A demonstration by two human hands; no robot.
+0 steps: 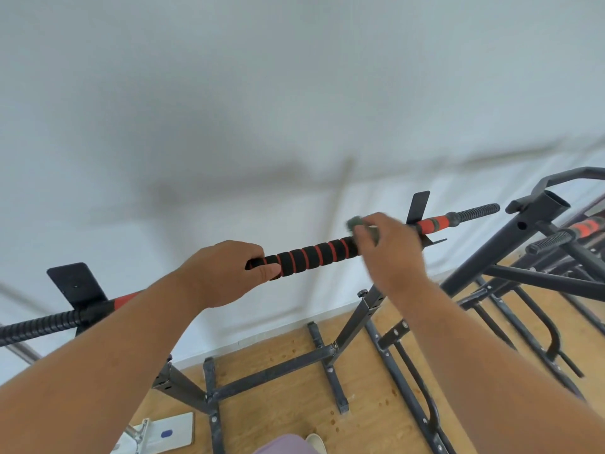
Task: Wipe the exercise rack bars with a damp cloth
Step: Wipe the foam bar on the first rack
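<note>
1. The white wall [229,109] fills the upper two thirds of the frame; the wooden floor [294,404] runs along the bottom.
2. The exercise rack [271,371] stands against the wall, its dark frame spreading across the lower centre and right. A second rack [540,244] sits at the right edge.
3. The bar [314,253] crosses the middle of the frame from lower left to upper right, resting on black brackets, with black-and-red foam at its centre.
4. The left hand [226,273], centre frame, has its grip closed round the foam, probably to steady the bar against the rubbing.
5. The right hand [389,247], just right of centre, grips the cloth [355,222] against the bar, blurred.
6. The grey-green cloth shows only as a small bunch above the fingers, at the foam's right end.
</note>
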